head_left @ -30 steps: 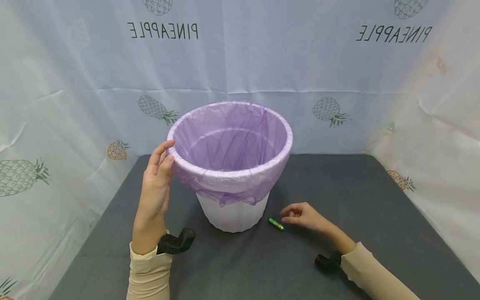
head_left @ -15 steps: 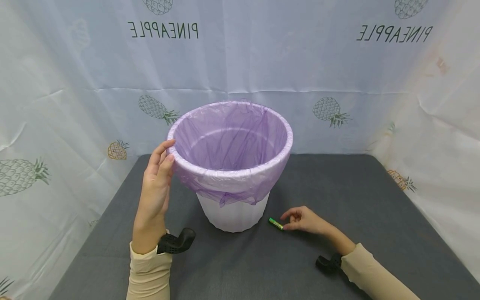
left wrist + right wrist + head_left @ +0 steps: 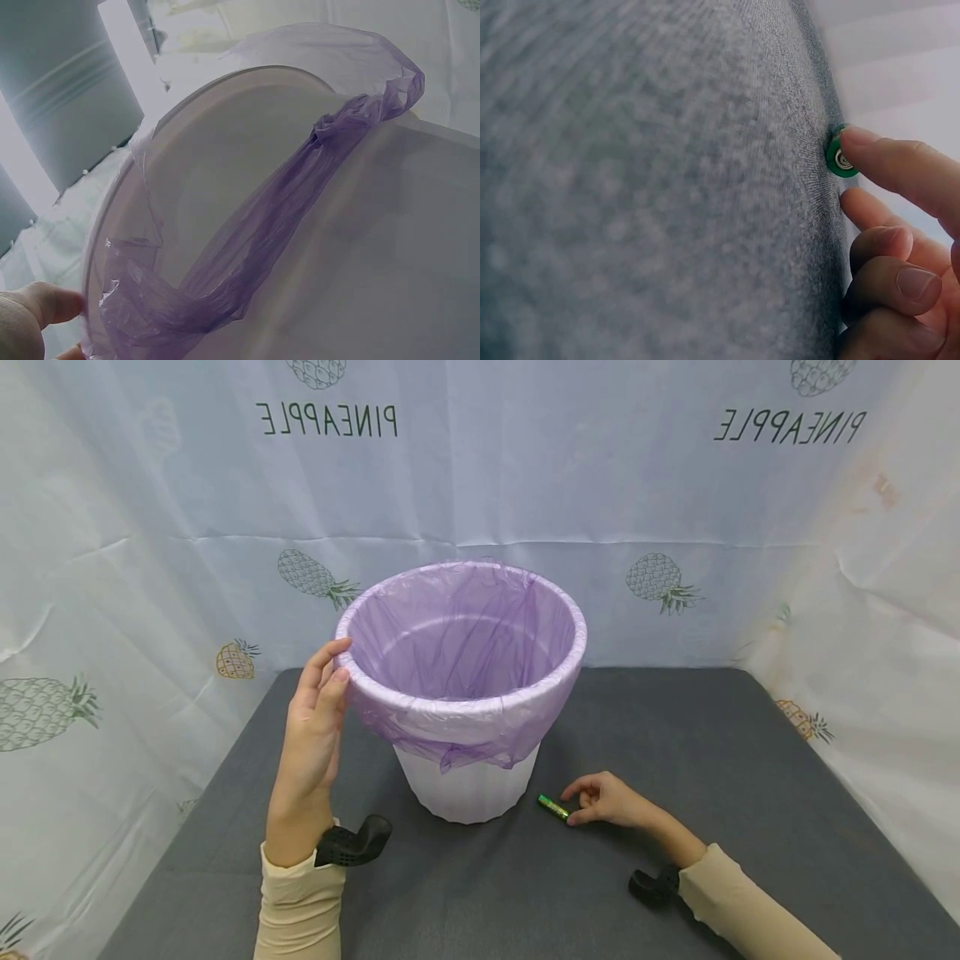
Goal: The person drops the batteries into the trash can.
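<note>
A white trash can [image 3: 467,789] stands upright on the table, lined with a purple plastic bag [image 3: 461,652] folded over its rim. My left hand [image 3: 309,731] holds the rim's left side, thumb and fingertips against it; in the left wrist view the thumb [image 3: 56,302] touches the rim. A small green battery [image 3: 553,807] lies on the table, right of the can's base. Beside it is my right hand [image 3: 611,800], the thumb at the battery's near end and the index finger apart from it. In the right wrist view a fingertip partly covers the battery's end [image 3: 843,160].
The dark grey table [image 3: 675,727] extends around the can and to the right. White curtains with pineapple prints [image 3: 525,460] enclose the back and both sides. Black wrist cameras [image 3: 352,843] are on both forearms, over beige sleeves. Purple bag film hangs loosely outside the can.
My right hand has shifted slightly down toward the viewer, bringing the thumb to the battery's near end. My left hand and the trash can have stayed in place.
</note>
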A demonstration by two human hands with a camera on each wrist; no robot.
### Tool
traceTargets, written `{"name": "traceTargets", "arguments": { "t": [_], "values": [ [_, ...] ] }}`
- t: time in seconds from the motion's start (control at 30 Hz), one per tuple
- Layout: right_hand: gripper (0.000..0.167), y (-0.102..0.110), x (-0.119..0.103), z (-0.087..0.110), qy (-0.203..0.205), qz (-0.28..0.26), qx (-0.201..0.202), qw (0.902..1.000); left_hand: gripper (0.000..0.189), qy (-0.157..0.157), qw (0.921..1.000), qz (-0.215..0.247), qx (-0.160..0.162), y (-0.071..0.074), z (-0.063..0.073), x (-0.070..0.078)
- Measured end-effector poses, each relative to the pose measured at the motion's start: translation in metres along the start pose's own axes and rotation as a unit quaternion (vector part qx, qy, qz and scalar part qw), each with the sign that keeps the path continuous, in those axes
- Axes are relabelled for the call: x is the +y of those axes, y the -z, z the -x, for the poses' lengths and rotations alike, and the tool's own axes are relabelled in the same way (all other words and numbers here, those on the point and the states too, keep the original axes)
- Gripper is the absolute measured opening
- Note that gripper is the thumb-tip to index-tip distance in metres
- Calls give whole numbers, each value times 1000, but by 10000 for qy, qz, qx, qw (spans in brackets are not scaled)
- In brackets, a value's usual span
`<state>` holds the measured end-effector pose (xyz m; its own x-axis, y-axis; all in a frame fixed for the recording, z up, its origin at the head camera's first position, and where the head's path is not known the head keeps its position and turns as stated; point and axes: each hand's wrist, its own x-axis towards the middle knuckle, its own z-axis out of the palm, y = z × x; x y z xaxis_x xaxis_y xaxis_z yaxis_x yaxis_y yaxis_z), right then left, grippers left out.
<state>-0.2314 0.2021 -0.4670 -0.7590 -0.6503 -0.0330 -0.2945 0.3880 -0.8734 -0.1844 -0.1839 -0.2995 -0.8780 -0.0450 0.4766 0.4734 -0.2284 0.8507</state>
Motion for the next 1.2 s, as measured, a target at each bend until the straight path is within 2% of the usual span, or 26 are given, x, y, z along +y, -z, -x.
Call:
{"name": "traceTargets", "arguments": {
  "t": [0.33, 0.73, 1.2],
  "values": [
    [34, -1, 1, -1, -28, -70, 97, 9999, 31, 8, 10000, -14, 17, 0, 0, -1],
    [31, -6, -4, -3, -270, 258, 406, 9985, 32, 99, 9999, -77, 52, 0, 0, 0],
    [23, -5, -5, -3, -322, 202, 541, 9978, 32, 46, 10000, -48, 33, 0, 0, 1]
  ]
}}
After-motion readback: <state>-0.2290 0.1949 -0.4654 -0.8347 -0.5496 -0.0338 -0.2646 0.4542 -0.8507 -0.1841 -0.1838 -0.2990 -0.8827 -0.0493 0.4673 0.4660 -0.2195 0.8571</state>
